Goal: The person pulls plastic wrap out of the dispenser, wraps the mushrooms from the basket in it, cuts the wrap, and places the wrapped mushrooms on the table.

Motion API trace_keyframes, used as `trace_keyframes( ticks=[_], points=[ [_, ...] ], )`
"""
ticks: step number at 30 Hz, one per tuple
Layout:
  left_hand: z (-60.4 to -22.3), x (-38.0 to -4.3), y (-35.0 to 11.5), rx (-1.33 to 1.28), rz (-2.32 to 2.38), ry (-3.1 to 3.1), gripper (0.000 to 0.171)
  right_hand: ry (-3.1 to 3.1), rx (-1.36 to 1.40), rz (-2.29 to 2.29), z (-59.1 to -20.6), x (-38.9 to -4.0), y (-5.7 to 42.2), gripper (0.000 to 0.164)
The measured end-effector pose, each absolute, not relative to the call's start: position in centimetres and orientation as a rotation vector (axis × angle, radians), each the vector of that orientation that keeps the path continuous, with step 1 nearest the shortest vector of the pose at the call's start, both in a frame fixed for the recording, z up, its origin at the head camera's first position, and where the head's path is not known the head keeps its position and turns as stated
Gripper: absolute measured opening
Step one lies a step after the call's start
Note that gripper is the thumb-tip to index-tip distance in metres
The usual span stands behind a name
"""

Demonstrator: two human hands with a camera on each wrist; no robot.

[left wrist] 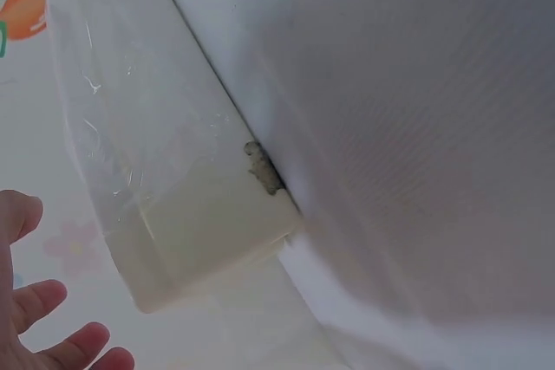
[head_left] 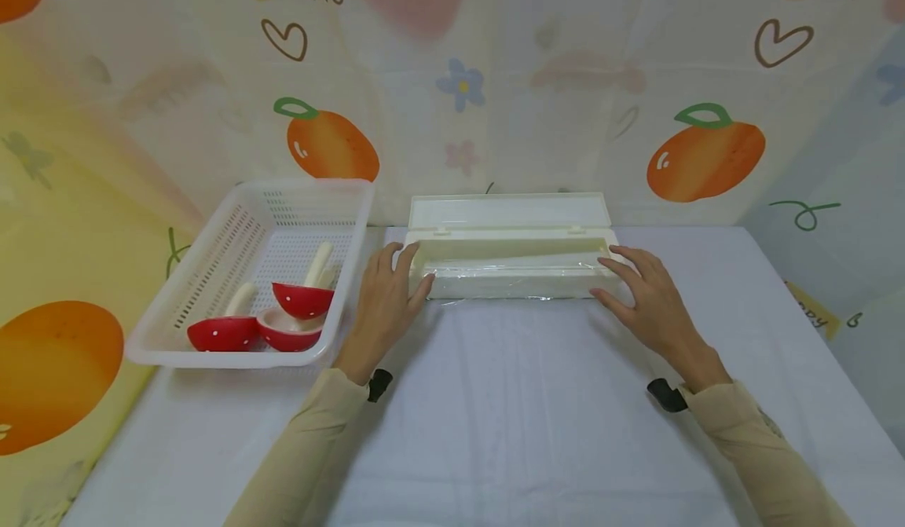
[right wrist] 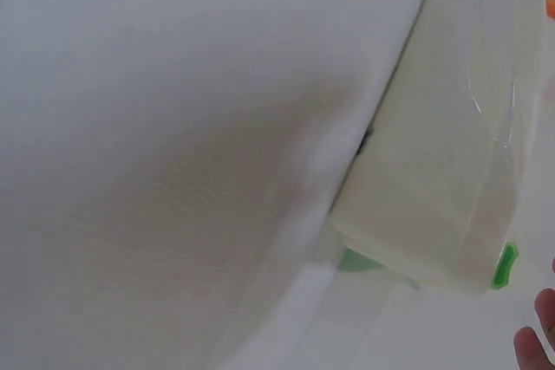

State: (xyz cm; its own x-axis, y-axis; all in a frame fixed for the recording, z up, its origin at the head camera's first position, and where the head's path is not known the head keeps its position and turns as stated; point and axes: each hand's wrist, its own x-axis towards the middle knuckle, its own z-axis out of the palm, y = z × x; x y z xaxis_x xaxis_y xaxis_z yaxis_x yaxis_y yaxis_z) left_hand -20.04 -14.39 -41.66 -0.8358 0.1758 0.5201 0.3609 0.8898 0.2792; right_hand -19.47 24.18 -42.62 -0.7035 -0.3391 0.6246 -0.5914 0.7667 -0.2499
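A long white box [head_left: 509, 234], like a cling film dispenser, stands at the back of the table with its lid [head_left: 509, 211] raised. Clear plastic film [head_left: 509, 269] lies across the opening and hangs over the front wall. My left hand [head_left: 385, 299] is at the box's left end, fingers spread and loosely bent. At the right end, my right hand [head_left: 657, 307] has its fingers and thumb pointing at the box. Both wrist views show fingertips apart from the box ends; light contact elsewhere cannot be told. In the left wrist view, a dark patch [left wrist: 263, 169] marks the box's lower edge.
Left of the box stands a white perforated basket [head_left: 243, 360]. Inside lie several red spoons [head_left: 224, 334] with white dots and pale handles. A printed cloth [head_left: 537, 142] hangs right behind the box. White cloth covers the table [head_left: 523, 417].
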Motion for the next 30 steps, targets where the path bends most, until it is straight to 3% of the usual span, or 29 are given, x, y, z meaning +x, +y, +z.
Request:
trace_keyframes(
  ticks=[10, 19, 30],
  points=[
    [-42.3, -19.1, -14.6, -0.383, -0.569, -2.554, 0.036, -2.361, 0.686, 0.663, -43.3, -18.7, 24.4, 0.041],
    [-42.6, -18.8, -14.8, -0.342, -0.571, -2.737, 0.02, -2.555, 0.526, 0.675, -43.6, -18.3, 24.5, 0.018],
    [-42.8, -18.8, -14.8, -0.194, -0.55, -2.911, 0.026, -2.827, 0.272, 0.785, -43.4, -18.4, 24.4, 0.038]
  ],
)
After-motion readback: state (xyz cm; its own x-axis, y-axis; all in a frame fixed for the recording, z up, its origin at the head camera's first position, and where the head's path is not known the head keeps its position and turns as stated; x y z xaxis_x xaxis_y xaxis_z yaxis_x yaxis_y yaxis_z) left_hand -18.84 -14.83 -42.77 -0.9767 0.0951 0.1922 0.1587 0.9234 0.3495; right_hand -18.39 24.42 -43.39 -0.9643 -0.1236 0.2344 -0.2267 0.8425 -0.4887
